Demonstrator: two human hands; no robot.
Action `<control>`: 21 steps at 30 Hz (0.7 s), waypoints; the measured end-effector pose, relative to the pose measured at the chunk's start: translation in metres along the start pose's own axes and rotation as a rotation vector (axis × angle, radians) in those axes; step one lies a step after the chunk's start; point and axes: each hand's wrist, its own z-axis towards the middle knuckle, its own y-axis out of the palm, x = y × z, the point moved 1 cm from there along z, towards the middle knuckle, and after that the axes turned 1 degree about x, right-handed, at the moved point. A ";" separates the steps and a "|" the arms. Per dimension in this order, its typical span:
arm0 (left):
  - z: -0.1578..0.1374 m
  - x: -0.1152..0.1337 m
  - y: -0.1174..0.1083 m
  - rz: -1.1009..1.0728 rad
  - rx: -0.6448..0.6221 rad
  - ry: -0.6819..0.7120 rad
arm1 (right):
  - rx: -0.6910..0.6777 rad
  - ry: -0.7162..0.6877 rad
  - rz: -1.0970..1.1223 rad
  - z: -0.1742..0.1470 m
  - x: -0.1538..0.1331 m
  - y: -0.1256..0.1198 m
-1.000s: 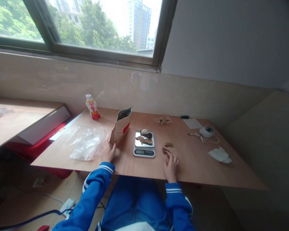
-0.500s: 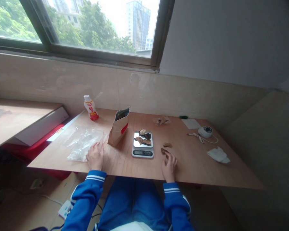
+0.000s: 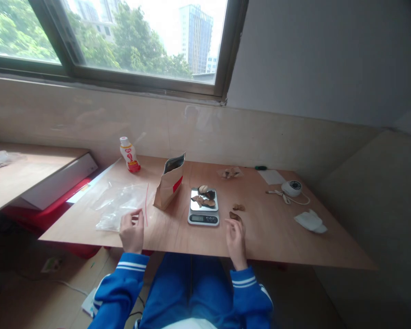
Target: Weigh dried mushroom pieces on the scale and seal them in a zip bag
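Observation:
My left hand (image 3: 132,230) hovers at the near edge of a clear zip bag (image 3: 114,205), fingers loosely bent and apart, with nothing visible in them. My right hand (image 3: 235,240) is lifted at the table's front, fingers slightly curled and apart, seemingly holding nothing. Just beyond its fingertips lies a brown dried piece (image 3: 235,216), with another brown piece (image 3: 239,207) behind it. Between my hands stands a digital kitchen scale (image 3: 203,219) bearing several brown, dark and pale dried pieces (image 3: 205,200). A kraft paper pouch (image 3: 167,185) stands upright, top open, left of the scale.
A white and red bottle (image 3: 130,155) stands at the back left. Toward the back lies a small clear bag of pieces (image 3: 230,172). On the right are a white sheet (image 3: 271,177), a green-capped pen (image 3: 260,167), a white dome camera with cable (image 3: 291,188) and a crumpled tissue (image 3: 311,221).
Both hands have risen off the tabletop. My right hand has drawn slightly left and back from the brown piece; my left hand has shifted a little left, its fingers more bent.

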 end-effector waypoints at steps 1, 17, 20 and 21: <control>-0.010 0.013 -0.002 -0.043 0.022 0.026 | -0.077 0.019 0.086 -0.001 -0.016 0.005; -0.054 0.073 0.003 -0.374 -0.139 0.215 | -0.293 0.398 0.565 0.004 -0.070 0.058; -0.041 0.074 0.009 -0.372 -0.149 0.212 | -0.397 0.312 0.530 0.025 -0.060 0.046; -0.039 0.073 0.013 -0.374 -0.158 0.217 | -0.431 0.243 0.487 0.033 -0.058 0.043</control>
